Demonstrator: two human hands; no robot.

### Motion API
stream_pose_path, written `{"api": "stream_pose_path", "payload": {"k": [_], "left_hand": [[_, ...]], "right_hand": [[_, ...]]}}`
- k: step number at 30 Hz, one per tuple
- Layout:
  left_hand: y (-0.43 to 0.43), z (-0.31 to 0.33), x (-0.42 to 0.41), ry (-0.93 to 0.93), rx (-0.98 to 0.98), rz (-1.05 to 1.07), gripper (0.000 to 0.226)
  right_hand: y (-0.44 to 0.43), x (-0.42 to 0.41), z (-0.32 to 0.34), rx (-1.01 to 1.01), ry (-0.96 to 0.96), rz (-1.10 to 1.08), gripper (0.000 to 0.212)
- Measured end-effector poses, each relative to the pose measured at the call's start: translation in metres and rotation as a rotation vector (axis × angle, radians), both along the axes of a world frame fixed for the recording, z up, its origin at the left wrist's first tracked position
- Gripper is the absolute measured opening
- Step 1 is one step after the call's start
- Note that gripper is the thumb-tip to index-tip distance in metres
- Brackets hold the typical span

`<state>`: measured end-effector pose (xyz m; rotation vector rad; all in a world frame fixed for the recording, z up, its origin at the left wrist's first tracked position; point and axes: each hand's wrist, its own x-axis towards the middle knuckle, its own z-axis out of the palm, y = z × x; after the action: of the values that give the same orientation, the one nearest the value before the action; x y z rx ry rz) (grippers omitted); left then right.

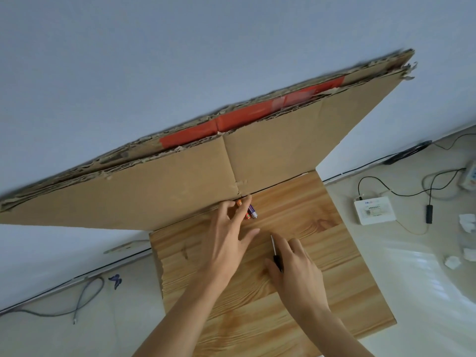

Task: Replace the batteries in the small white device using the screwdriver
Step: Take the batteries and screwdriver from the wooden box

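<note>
Two small batteries (249, 212), one orange and one purple, lie on the wooden board (322, 222) at its far edge, against the cardboard. My left hand (229, 228) reaches over them with fingers spread, its fingertips touching them. My right hand (296, 266) rests on the board nearer me, closed around a screwdriver (276, 253) with a black handle and thin metal shaft pointing away. The small white device is not visible on the board; it may be hidden under a hand.
A large sheet of torn cardboard (180, 186) with orange tape leans on the wall behind the board. On the floor at right lie a white router box (374, 211), black cables (427, 199) and crumpled white paper (467, 222). A grey cable (85, 297) lies at left.
</note>
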<state>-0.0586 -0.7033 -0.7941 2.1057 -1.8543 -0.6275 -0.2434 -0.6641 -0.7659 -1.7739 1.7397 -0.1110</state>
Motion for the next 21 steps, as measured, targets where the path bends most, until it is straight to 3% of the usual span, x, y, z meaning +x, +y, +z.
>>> {"api": "stream_pose_path", "payload": {"k": [4,9,21], "left_hand": [[-0.012,0.005,-0.014,-0.143,-0.013,-0.119,0.061],[-0.015,-0.003,-0.018,0.051,-0.046,-0.063,0.046],[-0.012,-0.016,0.001,0.301,-0.091,-0.137,0.055]], "right_hand": [[0.001,-0.004,-0.004,-0.015,-0.017,0.010,0.055],[0.002,-0.005,-0.008,-0.045,-0.044,-0.002,0.055],[0.001,-0.010,-0.010,-0.067,-0.069,0.011,0.054]]}}
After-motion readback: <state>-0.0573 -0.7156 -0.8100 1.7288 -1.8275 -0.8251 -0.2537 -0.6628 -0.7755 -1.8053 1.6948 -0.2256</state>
